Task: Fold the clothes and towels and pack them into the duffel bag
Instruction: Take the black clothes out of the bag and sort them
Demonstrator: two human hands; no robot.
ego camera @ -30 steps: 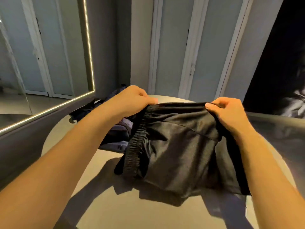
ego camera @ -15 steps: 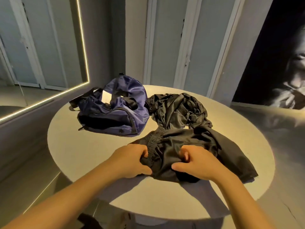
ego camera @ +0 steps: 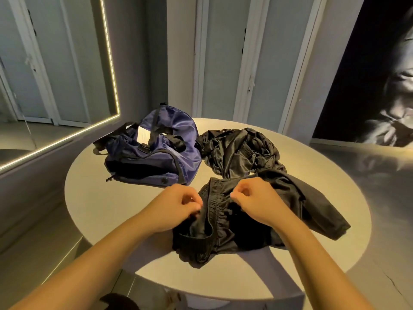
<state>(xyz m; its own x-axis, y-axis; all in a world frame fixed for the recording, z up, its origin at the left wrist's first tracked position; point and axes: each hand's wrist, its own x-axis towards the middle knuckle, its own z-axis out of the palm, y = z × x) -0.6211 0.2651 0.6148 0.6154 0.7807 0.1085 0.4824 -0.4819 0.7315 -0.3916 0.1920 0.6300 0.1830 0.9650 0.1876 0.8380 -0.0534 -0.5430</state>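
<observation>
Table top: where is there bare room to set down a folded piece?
Bare: the left front, between the duffel bag and the near edge of the table, and the right side beyond the black pants. Crowded: the middle and back, with bag, pants and a crumpled black garment.

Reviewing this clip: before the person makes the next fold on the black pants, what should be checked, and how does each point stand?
1. The left hand holds the pants by the waistband: ok, its fingers pinch it.
2. The right hand holds the waistband: ok, fingers curled on it.
3. The pants lie flat on the table: not ok, bunched and wrinkled.
4. The other black garment is folded: not ok, a crumpled heap beside the bag.
5. The pants are free of that heap: cannot tell, black on black where they meet.
6. The bag is open for packing: cannot tell, it lies slumped.
</observation>
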